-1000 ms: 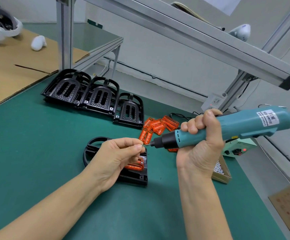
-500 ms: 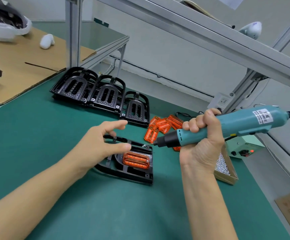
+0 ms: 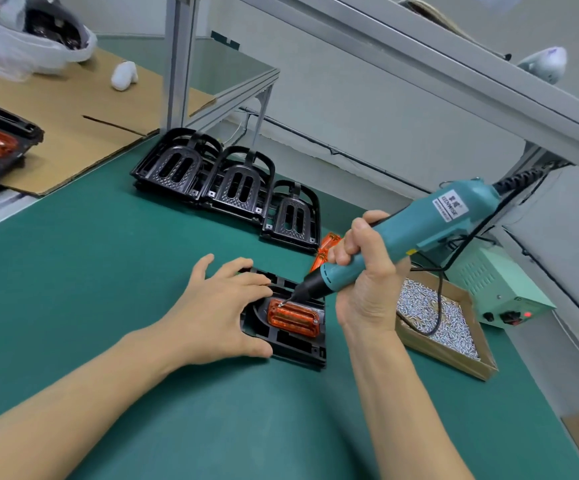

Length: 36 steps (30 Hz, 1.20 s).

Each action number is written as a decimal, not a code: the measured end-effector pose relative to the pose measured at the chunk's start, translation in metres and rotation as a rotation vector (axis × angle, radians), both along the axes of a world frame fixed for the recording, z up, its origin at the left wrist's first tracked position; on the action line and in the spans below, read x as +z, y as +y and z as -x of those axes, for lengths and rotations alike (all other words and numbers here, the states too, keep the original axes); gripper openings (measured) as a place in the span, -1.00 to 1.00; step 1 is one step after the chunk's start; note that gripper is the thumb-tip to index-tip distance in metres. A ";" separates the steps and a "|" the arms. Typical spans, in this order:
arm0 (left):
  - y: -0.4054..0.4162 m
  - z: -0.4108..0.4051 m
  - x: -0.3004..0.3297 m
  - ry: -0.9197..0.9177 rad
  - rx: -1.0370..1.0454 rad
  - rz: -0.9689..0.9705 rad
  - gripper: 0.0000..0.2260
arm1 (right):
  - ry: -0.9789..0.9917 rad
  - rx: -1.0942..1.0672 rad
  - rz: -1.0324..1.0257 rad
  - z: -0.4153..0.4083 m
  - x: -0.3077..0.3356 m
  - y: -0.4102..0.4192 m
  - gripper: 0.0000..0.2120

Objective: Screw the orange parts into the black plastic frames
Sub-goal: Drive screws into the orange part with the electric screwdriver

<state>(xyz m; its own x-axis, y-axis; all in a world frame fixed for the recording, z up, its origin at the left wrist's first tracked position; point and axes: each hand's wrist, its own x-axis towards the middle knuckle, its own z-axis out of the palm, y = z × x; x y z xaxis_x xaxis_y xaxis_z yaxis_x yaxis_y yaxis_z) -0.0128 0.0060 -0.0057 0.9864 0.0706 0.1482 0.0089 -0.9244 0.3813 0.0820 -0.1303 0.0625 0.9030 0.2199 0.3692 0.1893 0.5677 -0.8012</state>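
Your left hand [image 3: 219, 313], having released the screw, now presses spread on the black frame [image 3: 291, 344]; your right hand [image 3: 367, 282], fist around the electric screwdriver [image 3: 402, 237], has lowered its bit onto the orange part [image 3: 295, 318]: driving begins.

L hand [image 3: 219, 315] flat, R hand [image 3: 364, 275] fisted

On the surface [image 3: 73, 289], one frame [image 3: 291, 344] lies nearest, a part [image 3: 293, 317] seated in it. Behind it stand three more frames [image 3: 232, 188] (side by side). Right of it sits a screw box [image 3: 447, 355], the power unit [image 3: 499, 289] behind that.
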 end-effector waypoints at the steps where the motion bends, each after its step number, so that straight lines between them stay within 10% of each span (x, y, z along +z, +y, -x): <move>1: 0.000 0.000 0.000 -0.003 0.002 -0.008 -0.25 | -0.001 0.004 0.012 0.000 0.000 0.001 -0.87; 36: -0.001 -0.002 -0.006 -0.121 -0.001 0.110 -0.50 | -0.148 0.231 0.217 -0.004 0.000 0.015 -0.81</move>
<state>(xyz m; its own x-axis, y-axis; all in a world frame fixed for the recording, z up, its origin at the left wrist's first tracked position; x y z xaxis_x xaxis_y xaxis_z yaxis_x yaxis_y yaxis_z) -0.0108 0.0050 -0.0117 0.9619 0.0917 0.2575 -0.0444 -0.8771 0.4782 0.0863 -0.1149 0.0630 0.7605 0.4995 0.4150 0.1991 0.4289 -0.8811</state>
